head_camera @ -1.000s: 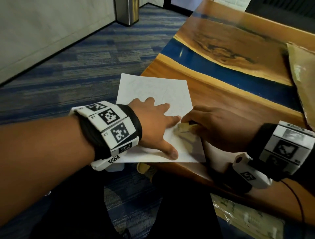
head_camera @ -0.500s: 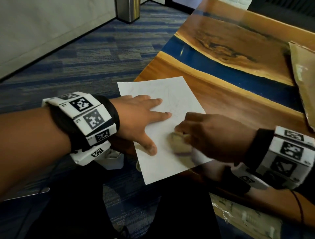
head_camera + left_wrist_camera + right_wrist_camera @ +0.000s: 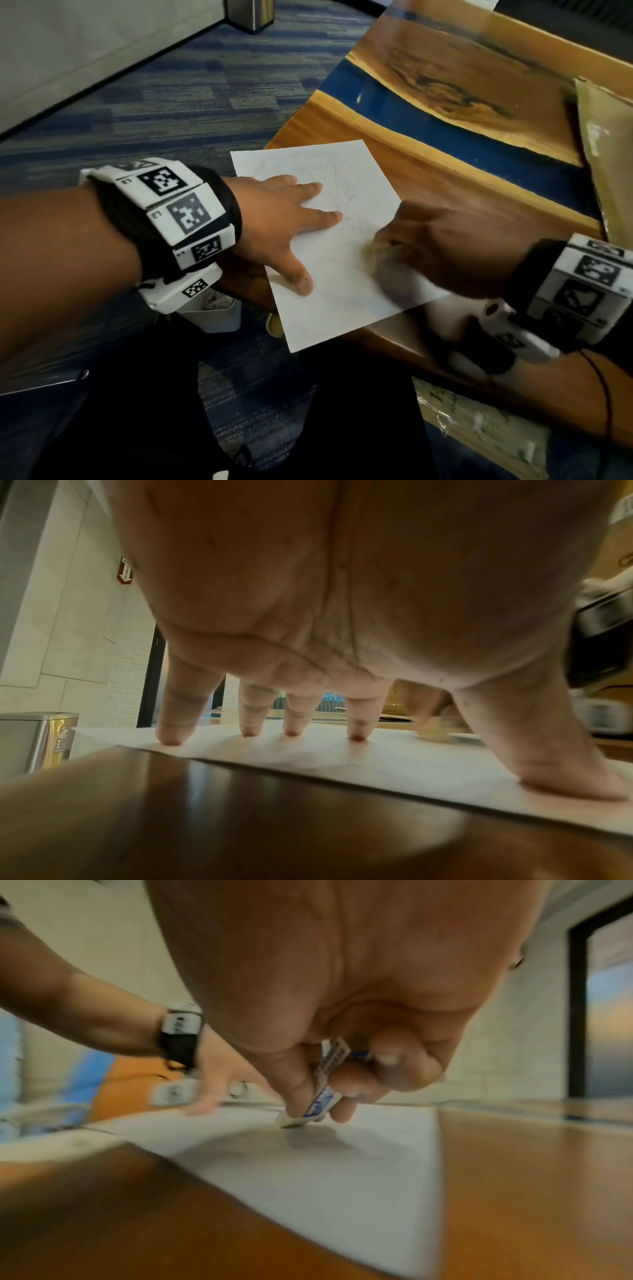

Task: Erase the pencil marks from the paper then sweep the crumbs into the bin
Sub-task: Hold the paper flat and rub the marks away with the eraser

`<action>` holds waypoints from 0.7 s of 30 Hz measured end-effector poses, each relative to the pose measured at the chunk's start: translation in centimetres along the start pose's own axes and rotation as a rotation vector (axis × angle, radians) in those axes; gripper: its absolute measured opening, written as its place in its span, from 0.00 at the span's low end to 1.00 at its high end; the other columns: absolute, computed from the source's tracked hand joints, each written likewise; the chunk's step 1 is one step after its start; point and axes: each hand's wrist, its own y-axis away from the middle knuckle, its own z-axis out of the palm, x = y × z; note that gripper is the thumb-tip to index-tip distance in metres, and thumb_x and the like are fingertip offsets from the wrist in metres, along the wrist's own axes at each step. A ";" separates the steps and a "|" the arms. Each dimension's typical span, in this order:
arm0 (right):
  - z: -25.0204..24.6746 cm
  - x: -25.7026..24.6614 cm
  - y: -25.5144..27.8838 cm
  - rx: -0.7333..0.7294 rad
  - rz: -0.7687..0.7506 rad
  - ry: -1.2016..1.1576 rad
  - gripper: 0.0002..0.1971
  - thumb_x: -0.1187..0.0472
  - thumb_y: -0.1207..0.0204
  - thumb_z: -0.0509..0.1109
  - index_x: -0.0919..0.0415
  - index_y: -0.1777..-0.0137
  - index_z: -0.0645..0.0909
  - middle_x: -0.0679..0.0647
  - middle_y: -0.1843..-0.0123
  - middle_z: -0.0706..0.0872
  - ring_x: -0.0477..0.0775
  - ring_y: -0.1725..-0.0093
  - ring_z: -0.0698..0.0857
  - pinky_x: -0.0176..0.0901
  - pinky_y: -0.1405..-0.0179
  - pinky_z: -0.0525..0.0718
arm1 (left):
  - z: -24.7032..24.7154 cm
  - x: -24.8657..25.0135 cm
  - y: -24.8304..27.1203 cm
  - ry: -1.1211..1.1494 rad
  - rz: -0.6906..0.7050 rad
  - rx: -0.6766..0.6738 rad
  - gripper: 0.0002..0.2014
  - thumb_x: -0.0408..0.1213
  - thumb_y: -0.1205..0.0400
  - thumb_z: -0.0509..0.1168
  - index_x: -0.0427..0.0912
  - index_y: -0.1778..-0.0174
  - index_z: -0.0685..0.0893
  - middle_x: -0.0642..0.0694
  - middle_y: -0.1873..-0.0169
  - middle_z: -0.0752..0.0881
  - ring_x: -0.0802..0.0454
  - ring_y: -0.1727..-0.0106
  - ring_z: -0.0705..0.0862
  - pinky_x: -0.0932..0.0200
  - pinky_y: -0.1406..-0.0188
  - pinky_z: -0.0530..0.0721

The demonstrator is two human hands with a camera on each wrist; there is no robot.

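Observation:
A white sheet of paper (image 3: 337,260) with faint pencil lines lies on the wooden table, one corner hanging over the near edge. My left hand (image 3: 287,222) lies flat on its left part, fingers spread and straight, fingertips (image 3: 356,735) pressing the paper (image 3: 394,764). My right hand (image 3: 431,250) is blurred with motion at the sheet's right side. It pinches a white eraser in a blue and white sleeve (image 3: 320,1099) between thumb and fingers, the eraser's tip down on the paper (image 3: 325,1177). A small white bin (image 3: 214,311) sits on the floor below my left wrist.
The table (image 3: 479,192) is wood with a blue resin strip across it. A flat cardboard sheet (image 3: 606,154) lies at the far right. A steel bin (image 3: 251,13) stands on the carpet at the top. A plastic-wrapped package (image 3: 479,428) shows below the table's near edge.
The paper has turned and slid so its near corner hangs over the table edge. My left hand moved with it. My right hand keeps rubbing the eraser on the sheet's right part.

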 end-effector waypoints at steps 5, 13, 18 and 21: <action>0.0 -1.8 0.7 -0.009 -0.062 0.016 0.20 0.47 0.15 0.55 0.48 0.28 0.77 0.48 0.40 0.77 0.52 0.53 0.83 0.52 0.54 0.86 | -0.4 0.4 0.1 -0.009 -0.008 0.002 0.58 0.82 0.34 0.61 0.69 0.13 0.37 0.50 0.11 0.36 0.41 0.11 0.41 0.31 0.17 0.61; -0.5 2.6 1.0 -0.029 0.206 0.079 0.16 0.49 0.15 0.61 0.42 0.29 0.78 0.41 0.41 0.75 0.50 0.46 0.79 0.48 0.45 0.80 | -0.2 0.4 0.4 0.030 -0.011 0.000 0.55 0.81 0.32 0.61 0.74 0.15 0.37 0.50 0.11 0.34 0.40 0.11 0.39 0.28 0.16 0.56; -0.7 -1.6 1.4 -0.054 0.070 -0.007 0.17 0.48 0.14 0.60 0.42 0.27 0.76 0.43 0.37 0.76 0.48 0.48 0.80 0.43 0.49 0.80 | 0.3 0.9 0.5 0.041 -0.031 0.001 0.57 0.85 0.38 0.59 0.78 0.18 0.35 0.50 0.12 0.31 0.40 0.11 0.35 0.27 0.16 0.52; 0.0 -2.7 1.1 -0.081 -0.046 -0.077 0.18 0.49 0.14 0.60 0.44 0.25 0.75 0.44 0.37 0.76 0.50 0.49 0.83 0.49 0.48 0.85 | 0.3 1.1 0.6 0.042 -0.038 0.003 0.58 0.85 0.38 0.60 0.78 0.18 0.34 0.49 0.12 0.31 0.40 0.11 0.34 0.27 0.16 0.51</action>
